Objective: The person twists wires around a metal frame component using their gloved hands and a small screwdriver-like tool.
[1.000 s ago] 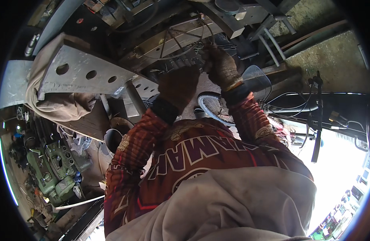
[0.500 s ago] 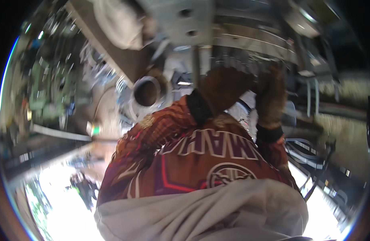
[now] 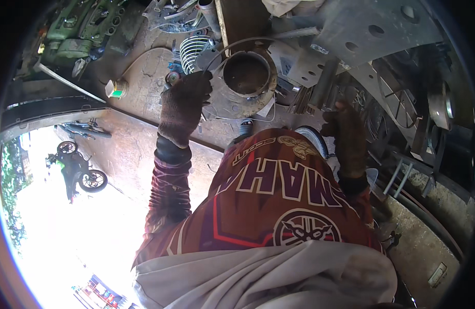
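Observation:
My left hand [image 3: 183, 110], in a dark, soiled glove, is raised at the left with its fingers curled closed around a thin wire [image 3: 232, 46]. The wire arcs away from the fist over a round metal pipe piece [image 3: 246, 74] on a wide, flat flange. Where the wire ends is unclear. My right hand [image 3: 348, 136], gloved as well, hangs at the right near metal bars and scrap. Its fingers look loosely bent and apart, with nothing visible in them.
A holed metal plate [image 3: 376, 38] juts in at the upper right. Left of the pipe piece are a wire fan guard [image 3: 193, 54] and a small tub [image 3: 115, 88]. Green machinery [image 3: 78, 41] stands at far left; a motorcycle [image 3: 78, 170] is outside in bright light.
My hands were close together ahead of my chest; now they are apart, the left out to the left holding the wire. The view has turned, bringing the pipe piece nearer the middle.

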The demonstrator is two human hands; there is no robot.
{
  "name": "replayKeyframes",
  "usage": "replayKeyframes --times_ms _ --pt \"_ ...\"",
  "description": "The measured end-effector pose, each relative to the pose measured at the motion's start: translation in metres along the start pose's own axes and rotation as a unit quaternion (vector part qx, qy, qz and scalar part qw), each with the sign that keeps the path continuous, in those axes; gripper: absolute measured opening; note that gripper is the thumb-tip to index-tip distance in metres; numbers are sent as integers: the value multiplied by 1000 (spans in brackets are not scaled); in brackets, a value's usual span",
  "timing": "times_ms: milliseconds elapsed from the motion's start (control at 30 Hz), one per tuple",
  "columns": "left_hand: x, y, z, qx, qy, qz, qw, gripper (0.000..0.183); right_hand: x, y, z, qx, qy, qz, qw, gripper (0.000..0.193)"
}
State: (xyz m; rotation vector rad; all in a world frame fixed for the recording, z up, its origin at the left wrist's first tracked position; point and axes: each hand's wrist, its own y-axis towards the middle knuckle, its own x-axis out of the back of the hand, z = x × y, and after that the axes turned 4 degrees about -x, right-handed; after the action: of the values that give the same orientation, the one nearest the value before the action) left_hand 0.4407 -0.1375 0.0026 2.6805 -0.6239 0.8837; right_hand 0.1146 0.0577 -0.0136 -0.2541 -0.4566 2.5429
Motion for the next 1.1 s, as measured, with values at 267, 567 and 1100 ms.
replayKeyframes --times_ms 267,567,1100 --pt "-24 18 61 -212 313 -34 925 25 -26 10 -15 18 -60 36 997 43" --pt "-40 25 49 -31 252 -42 966 42 -4 -10 -71 22 85 -47 995 46" --pt "-225 106 -203 -580 206 194 764 51 129 145 -359 -138 174 -216 951 40"
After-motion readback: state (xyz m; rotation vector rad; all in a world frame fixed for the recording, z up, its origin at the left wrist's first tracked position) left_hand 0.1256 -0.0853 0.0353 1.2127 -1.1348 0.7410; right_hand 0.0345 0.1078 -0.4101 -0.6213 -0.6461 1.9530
